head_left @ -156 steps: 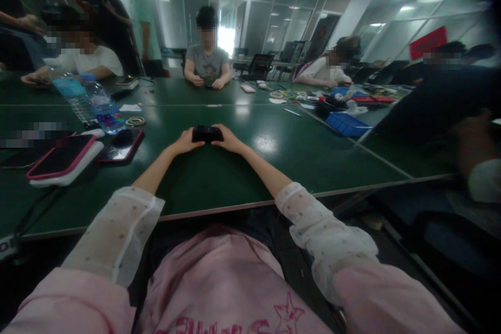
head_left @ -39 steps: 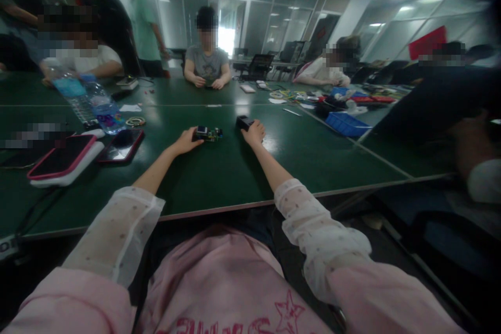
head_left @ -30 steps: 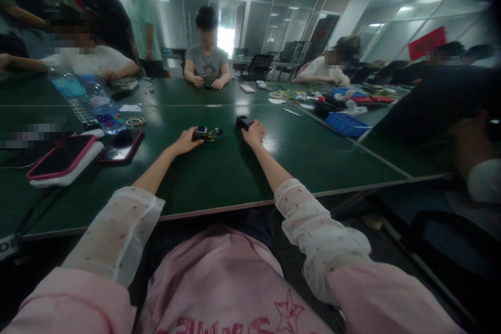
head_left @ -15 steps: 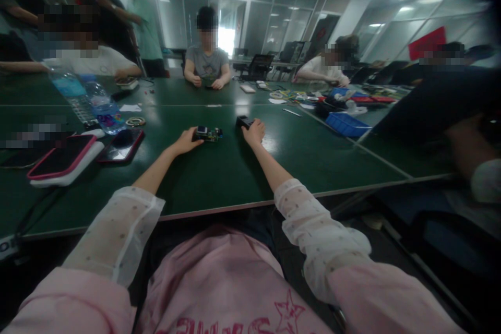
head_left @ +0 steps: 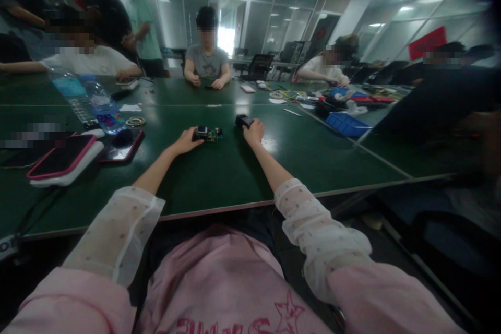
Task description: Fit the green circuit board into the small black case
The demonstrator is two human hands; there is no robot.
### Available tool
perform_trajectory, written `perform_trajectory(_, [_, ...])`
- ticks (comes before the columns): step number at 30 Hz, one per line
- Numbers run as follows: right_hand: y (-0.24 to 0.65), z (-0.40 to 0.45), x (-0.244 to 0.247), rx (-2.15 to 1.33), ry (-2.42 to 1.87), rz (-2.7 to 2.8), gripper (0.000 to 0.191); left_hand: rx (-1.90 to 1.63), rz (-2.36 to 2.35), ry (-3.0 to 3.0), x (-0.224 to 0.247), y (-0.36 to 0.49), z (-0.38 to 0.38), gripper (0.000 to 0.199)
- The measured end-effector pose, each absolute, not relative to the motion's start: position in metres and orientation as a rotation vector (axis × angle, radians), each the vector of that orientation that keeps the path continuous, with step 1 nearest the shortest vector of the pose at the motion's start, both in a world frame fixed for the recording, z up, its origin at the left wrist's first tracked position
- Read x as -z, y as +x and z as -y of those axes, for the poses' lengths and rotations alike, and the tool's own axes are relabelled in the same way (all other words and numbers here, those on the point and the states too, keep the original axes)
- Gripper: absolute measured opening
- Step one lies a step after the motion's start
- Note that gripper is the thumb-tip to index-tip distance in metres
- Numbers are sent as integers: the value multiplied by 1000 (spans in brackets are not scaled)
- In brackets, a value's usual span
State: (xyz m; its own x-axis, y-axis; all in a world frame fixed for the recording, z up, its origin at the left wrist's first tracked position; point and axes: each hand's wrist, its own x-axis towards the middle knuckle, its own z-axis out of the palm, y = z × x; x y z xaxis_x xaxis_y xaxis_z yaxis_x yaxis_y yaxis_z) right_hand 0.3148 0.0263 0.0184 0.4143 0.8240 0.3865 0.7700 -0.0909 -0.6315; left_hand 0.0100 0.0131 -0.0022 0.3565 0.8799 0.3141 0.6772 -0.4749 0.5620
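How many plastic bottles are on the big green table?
2. Both are left of the left hand: the light-blue-labelled bottle and, just right of it, the blue-capped bottle. More could be hidden in the clutter on the right.

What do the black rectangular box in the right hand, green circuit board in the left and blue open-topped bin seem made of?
Black rectangular box: probably plastic, fairly matte; dark, even faces.
Green circuit board: likely fibreglass laminate, small parts mounted on it; finish unclear.
Blue open-topped bin: likely moulded plastic; uniform colour, thin walls.
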Motion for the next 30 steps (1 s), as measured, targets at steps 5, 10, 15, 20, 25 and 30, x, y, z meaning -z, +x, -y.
perform_trajectory(5, [311,-33,-21,-93,-1723,1377,46,-829,-1386,2278,4,8,-15,70])
perform_trajectory(10, [303,-40,-23,-64,-1481,1513,48,-837,-1388,2286,4,8,-17,69])
perform_trajectory(15, [292,-44,-21,-80,-1208,1676,48,-850,-1374,2285,7,7,-20,68])
perform_trajectory(20, [274,-34,-21,-156,-1038,1825,58,-898,-1354,2308,12,7,-24,69])
perform_trajectory(25, [259,-17,-25,-260,-975,1949,57,-916,-1275,2294,8,8,-23,62])
perform_trajectory(30, [257,-10,-26,-298,-927,2000,51,-905,-1297,2304,8,7,-24,55])
